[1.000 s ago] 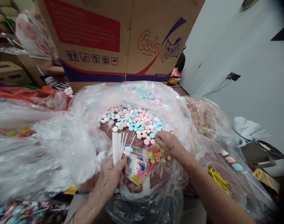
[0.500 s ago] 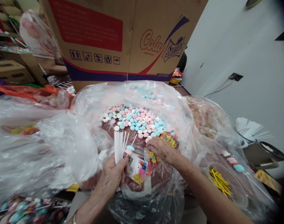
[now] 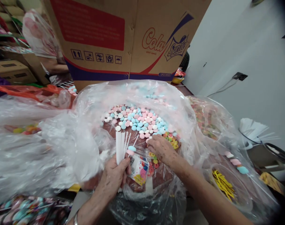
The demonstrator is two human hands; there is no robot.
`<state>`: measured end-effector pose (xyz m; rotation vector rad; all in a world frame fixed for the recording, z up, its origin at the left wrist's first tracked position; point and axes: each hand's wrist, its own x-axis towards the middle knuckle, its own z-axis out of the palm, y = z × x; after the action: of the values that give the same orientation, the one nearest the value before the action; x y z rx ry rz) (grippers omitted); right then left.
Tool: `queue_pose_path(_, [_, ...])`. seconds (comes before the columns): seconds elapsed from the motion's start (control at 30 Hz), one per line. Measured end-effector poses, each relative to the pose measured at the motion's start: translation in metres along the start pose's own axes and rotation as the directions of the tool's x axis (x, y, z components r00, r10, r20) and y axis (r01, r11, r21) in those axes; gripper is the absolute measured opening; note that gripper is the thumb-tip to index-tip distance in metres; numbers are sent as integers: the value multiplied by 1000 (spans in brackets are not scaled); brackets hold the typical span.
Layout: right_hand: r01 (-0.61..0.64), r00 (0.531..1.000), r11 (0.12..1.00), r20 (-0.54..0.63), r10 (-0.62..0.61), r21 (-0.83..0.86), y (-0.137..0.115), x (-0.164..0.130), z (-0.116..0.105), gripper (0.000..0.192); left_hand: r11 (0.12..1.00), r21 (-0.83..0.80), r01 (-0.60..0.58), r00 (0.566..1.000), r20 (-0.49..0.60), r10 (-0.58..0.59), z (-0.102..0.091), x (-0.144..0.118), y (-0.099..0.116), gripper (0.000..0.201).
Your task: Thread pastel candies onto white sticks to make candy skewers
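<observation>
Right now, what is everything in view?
Carton: one, brown, back
Round candies: many, pink, blue, white, centre
Ring candies: many, yellow, green, red, centre
Sticks: several, white, lower centre
Packet: one, multicoloured, lower centre
Plastic bags: several, clear, throughout
Bag: one, orange-red, left
Strips: many, yellow, in tub
Tub: one, clear, right
Stick-like pieces: many, white, far right
Wrapped candies: many, mixed, lower left
Person: at least one, pale clothing, background
Left hand: one, holding sticks
Right hand: one, fingers at candies

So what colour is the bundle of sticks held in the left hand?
White: the sticks stand up from the left hand, seen best in the head view.
</observation>
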<state>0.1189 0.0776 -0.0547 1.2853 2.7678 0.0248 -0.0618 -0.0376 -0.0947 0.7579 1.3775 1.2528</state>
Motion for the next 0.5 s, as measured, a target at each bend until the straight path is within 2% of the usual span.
queue_pose_path(0.17, [90,995,996,-47,-89,23,-5,-1,3,13,1000,-14,14,1000,-20,-14,3,-2,5,34])
queue_pose_path(0.23, [80,991,979,-117,-59,186,-5,-2,5,14,1000,-26,16,1000,-19,-17,3,-2,5,33])
queue_pose_path(0.27, [56,988,942,-155,-4,330,-4,-1,6,14,999,-28,16,1000,-13,-17,3,-2,4,34])
queue_pose_path(0.3, [26,981,863,-179,76,504,-3,-1,7,13,1000,-24,18,1000,-3,-19,3,-2,4,35])
queue_pose_path(0.33, [2,971,731,-176,162,682,-2,0,8,14,1000,-17,24,1000,8,-23,3,-2,4,35])
queue_pose_path(0.4, [-10,957,369,-98,274,929,-1,3,8,21,999,-5,37,999,35,-37,3,-3,6,35])
queue_pose_path(0.43, [-7,954,201,-54,295,980,-2,4,7,25,999,-3,47,998,48,-47,3,-3,7,34])
queue_pose_path(0.47, [1,951,69,-23,310,998,-3,6,5,27,999,-8,54,997,55,-53,3,-4,9,33])
queue_pose_path(0.5, [12,947,-24,-4,322,1000,-5,7,3,29,998,-17,59,997,58,-57,3,-5,12,32])
